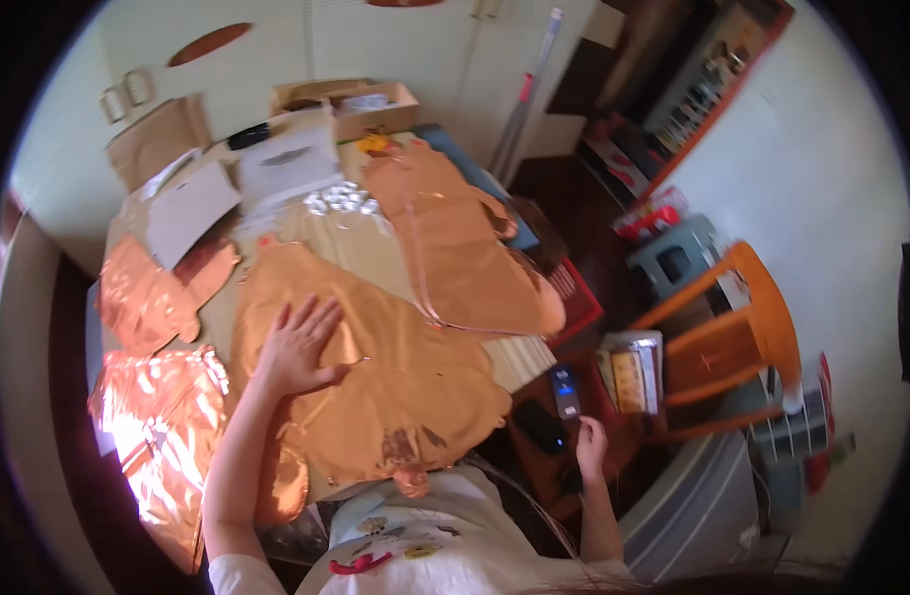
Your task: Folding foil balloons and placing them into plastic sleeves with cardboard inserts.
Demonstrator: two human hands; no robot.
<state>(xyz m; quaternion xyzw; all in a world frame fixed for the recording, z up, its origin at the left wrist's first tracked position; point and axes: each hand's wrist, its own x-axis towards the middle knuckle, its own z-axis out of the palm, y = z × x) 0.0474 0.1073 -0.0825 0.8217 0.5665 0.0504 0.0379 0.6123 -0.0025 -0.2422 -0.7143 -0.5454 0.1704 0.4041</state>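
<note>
My left hand [301, 347] lies flat with its fingers spread on a large, uninflated gold-orange foil balloon [405, 362], which covers the middle and near part of the table. The balloon's near end reaches the table edge by my shirt. Away from the table, my right hand [592, 448] is low on the right, its fingers drawn together close to the lower end of a dark phone [565, 392] with a lit screen. Whether these fingers touch the phone or pinch something small, I cannot make out. Another flat foil balloon [450, 233] lies at the far right of the table.
More shiny copper foil balloons [162, 426] lie along the left side. Silver pieces [341, 198], white sheets [286, 159] and cardboard boxes [375, 109] are at the back. To the right stand a wooden chair [752, 322] and a grey-green stool [678, 253]. A dark rounded object [540, 426] sits beside the phone.
</note>
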